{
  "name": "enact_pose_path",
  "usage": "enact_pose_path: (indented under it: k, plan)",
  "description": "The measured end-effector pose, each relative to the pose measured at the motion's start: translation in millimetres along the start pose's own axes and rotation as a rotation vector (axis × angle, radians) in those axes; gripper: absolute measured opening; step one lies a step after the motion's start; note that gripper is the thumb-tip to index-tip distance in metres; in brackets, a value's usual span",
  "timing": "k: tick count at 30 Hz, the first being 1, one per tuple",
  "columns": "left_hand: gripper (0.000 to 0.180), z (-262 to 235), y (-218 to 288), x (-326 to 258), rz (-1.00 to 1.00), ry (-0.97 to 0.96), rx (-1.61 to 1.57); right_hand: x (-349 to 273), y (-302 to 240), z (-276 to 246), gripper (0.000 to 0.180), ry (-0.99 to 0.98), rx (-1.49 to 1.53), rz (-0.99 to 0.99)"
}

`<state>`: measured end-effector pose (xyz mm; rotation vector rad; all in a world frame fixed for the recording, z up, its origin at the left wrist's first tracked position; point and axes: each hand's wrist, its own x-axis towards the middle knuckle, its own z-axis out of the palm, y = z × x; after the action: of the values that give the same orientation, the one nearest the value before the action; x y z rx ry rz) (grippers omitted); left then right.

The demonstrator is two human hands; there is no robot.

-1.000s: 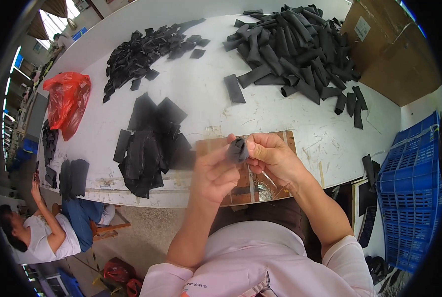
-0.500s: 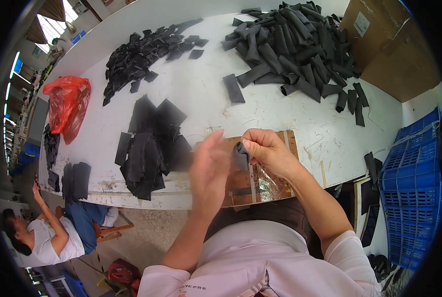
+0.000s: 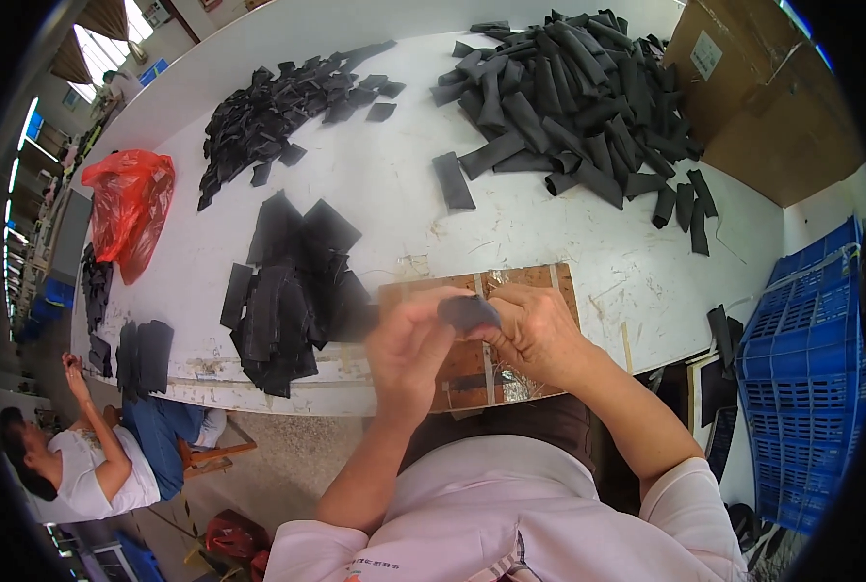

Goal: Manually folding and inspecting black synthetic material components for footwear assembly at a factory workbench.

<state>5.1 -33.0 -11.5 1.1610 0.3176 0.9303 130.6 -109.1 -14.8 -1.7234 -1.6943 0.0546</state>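
Note:
Over a brown wooden board [image 3: 561, 291] at the table's near edge, both hands meet at a small dark grey fabric piece [image 3: 469, 311], which looks curled or folded. My right hand [image 3: 547, 339] pinches its right side between thumb and fingers. My left hand [image 3: 404, 354], somewhat blurred, has its fingers closed around the left side; the palm hides part of the grip. Just left of that hand lies a stack of flat dark fabric pieces [image 3: 282, 310]. Beyond the board, one flat piece [image 3: 453, 181] lies apart from a big heap of rolled dark tubes [image 3: 588, 97].
Small dark scraps [image 3: 268, 116] lie at the far left, near a red plastic bag [image 3: 132, 209]. A cardboard box [image 3: 763, 97] stands far right, above blue crates [image 3: 801, 378]. More flat pieces [image 3: 145, 354] lie at the left edge, where another person [image 3: 93, 466] sits.
My left hand has gone from open and apart to closing on the fabric piece. The piece has turned from upright to more level, and my right hand has rotated with it.

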Motion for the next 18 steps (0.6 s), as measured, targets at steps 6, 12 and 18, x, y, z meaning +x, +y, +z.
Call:
enact_pose_path:
  k: [6, 12, 18]
  plan:
    - [0.016, 4, 17, 22, 0.016, -0.303, 0.031, 7, -9, -12, 0.017, 0.167, 0.212, -0.090]
    - [0.011, 9, 19, 26, 0.115, -0.265, 0.538, -7, 16, 11, 0.014, 0.023, 0.233, -0.031]
    - [0.011, 4, 12, 25, 0.153, -0.345, 0.474, -10, 17, 16, 0.015, -0.028, 0.369, 0.063]
